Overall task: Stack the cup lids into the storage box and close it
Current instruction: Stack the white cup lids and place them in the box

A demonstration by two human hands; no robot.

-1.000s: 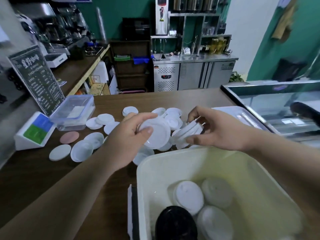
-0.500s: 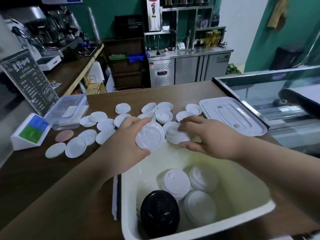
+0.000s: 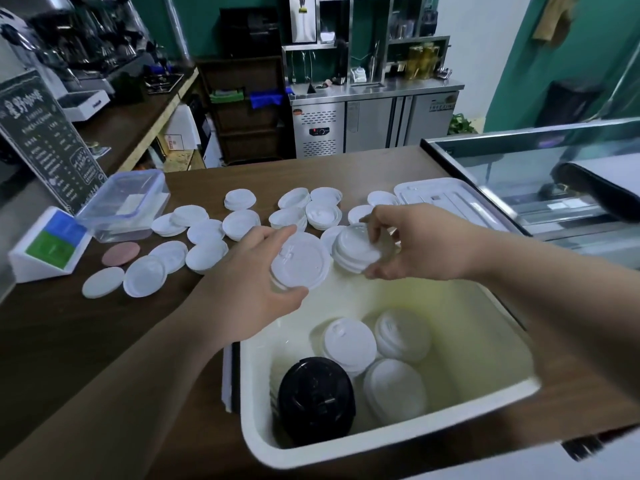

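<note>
A white storage box (image 3: pixel 512 389) stands open at the counter's near edge. Inside lie a black lid stack (image 3: pixel 316 400) and three white lid stacks (image 3: pixel 348 344). My left hand (image 3: pixel 249 289) grips a single white cup lid (image 3: pixel 300 260) above the box's far rim. Beside it my right hand (image 3: pixel 415 247) holds a small stack of white lids (image 3: pixel 355 249) between thumb and fingers. Several loose white lids (image 3: pixel 239 223) lie scattered on the brown counter beyond. The box's flat white cover (image 3: pixel 446 199) lies at the far right.
A clear plastic container (image 3: pixel 124 202) and a white card stand (image 3: pixel 45 244) sit at the left, with a black menu board (image 3: pixel 45 143) behind. A pink disc (image 3: pixel 121 254) lies among the lids. A glass display case (image 3: pixel 540 174) borders the right side.
The view has tilted down, so more of the box shows. Both hands have come closer to the box's far rim, each still holding its lids.
</note>
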